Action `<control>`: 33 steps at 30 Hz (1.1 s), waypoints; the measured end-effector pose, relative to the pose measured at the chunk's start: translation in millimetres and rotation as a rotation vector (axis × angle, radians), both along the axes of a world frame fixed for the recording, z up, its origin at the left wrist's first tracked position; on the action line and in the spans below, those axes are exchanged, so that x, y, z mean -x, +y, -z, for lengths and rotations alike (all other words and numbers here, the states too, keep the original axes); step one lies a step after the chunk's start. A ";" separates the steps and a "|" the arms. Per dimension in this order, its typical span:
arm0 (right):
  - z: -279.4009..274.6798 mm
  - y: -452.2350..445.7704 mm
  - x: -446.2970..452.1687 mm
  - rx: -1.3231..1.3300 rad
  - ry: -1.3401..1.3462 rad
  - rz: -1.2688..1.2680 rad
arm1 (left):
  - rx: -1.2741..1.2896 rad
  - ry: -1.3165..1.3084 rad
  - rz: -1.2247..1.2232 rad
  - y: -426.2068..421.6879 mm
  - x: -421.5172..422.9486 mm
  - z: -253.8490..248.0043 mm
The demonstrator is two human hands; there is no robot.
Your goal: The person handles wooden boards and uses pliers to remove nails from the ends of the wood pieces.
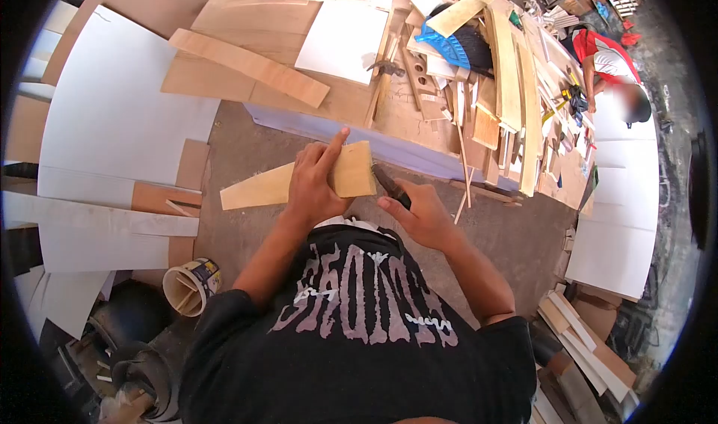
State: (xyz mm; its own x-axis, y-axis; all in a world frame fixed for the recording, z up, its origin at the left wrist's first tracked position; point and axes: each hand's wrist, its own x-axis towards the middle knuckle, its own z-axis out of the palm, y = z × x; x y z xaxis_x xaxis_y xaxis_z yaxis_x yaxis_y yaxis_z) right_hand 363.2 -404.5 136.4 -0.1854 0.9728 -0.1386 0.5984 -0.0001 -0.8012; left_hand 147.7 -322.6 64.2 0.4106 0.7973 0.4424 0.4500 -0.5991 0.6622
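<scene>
A pale wooden board point(258, 188) lies across in front of my body, its wide end to the right. My left hand point(313, 179) is closed round it near the wide end, with the index finger stretched along its face. In my right hand point(428, 213) is a dark narrow hand tool point(389, 185) with a black handle. Its front part meets or nearly meets the board's right end edge; its exact kind is hard to make out.
Beyond my hands stands a worktable point(348, 104) bearing a hammer point(387, 69), a plywood strip point(250, 66), a white panel point(340, 42) and wood offcuts. A bucket point(179, 289) stands at lower left, near large white sheets point(112, 117). Another person point(609, 61) bends at right.
</scene>
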 end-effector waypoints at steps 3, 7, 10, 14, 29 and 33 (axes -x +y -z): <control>10.1 -19.6 -5.6 0.237 0.226 -0.006 | -0.020 0.026 -0.009 -22.3 4.0 -5.9; 27.3 -42.9 -5.1 0.529 0.521 -0.044 | -0.023 0.011 -0.015 -48.4 14.4 -0.8; 21.8 -51.5 -3.0 0.684 0.665 -0.076 | 0.062 -0.022 -0.024 -65.1 16.1 -1.9; 25.3 -59.0 -6.7 0.869 0.893 -0.089 | 0.096 -0.091 -0.024 -77.5 10.5 4.1; 55.5 -30.3 -4.9 1.218 1.518 -0.220 | 0.109 -0.117 -0.052 -43.3 2.7 4.8; 67.3 -5.1 0.1 1.239 1.658 -0.289 | 0.103 -0.145 -0.046 -14.2 1.4 5.7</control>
State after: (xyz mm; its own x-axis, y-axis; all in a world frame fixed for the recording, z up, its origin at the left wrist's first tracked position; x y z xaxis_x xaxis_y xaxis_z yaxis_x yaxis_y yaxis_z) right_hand 363.1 -409.6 69.1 -0.8855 0.4473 -0.1256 -0.4356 -0.8933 -0.1105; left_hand 146.3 -336.8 58.6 0.3102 0.8580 0.4094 0.3708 -0.5057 0.7789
